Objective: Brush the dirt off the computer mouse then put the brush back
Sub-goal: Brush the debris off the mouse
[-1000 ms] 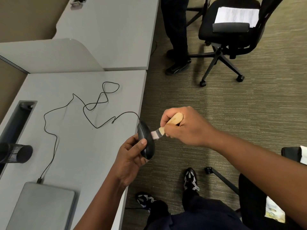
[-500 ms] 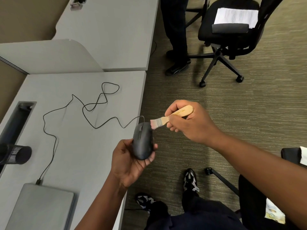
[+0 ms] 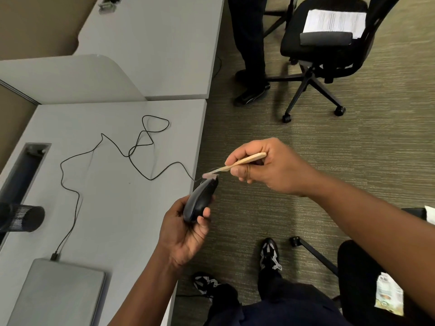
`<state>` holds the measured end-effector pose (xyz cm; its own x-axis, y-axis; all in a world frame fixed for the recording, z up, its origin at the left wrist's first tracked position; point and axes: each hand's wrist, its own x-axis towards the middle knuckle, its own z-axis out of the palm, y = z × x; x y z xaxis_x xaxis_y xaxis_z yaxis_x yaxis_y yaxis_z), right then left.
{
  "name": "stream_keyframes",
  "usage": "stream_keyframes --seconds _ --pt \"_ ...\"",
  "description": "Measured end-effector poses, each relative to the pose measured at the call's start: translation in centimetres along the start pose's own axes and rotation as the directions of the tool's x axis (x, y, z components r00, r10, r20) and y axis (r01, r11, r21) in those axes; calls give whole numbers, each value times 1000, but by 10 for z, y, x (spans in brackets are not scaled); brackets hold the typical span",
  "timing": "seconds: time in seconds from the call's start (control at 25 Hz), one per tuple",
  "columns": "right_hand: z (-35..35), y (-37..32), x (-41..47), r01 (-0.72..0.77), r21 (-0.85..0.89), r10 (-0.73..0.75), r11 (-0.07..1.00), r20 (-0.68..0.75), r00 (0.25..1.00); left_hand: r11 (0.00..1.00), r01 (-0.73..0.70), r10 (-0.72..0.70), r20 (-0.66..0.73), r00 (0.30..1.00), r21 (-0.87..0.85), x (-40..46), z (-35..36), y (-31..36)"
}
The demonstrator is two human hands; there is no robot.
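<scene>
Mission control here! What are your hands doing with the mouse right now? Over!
Left hand holding mouse off desk edge. Right hand holding brush, bristles at mouse's front. Nothing in the way.

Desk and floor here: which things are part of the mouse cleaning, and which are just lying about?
In the job:
mouse, held in the left hand
brush, held in the right hand
mouse cable

Just lying about:
laptop
mesh cup
office chair with papers
</scene>
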<state>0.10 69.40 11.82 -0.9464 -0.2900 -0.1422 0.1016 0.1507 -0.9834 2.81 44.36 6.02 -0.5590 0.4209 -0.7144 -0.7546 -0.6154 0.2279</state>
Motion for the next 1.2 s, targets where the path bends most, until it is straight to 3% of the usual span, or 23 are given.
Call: stream_keyframes --seconds 0.28,0.48,0.56,0.76,0.96,1.2 --pt "6 -12 11 -14 -89 27 996 146 989 996 41 -39 -22 999 76 0 0 -1" --pt "5 -13 15 -119 -259 126 958 9 992 991 16 -5 -79 997 133 -2 0 -4" --pt "3 -15 15 -121 -252 116 960 -34 993 990 6 8 -99 995 139 -2 0 -4" --pt "16 -23 11 -97 -228 114 969 61 992 989 18 -3 -100 995 144 -4 0 -4" --pt "7 -19 12 -152 -288 140 945 -62 988 986 7 18 -149 989 165 -8 7 -8" --pt "19 -25 8 -86 -230 102 969 60 993 984 9 19 -154 988 175 -12 15 -7"
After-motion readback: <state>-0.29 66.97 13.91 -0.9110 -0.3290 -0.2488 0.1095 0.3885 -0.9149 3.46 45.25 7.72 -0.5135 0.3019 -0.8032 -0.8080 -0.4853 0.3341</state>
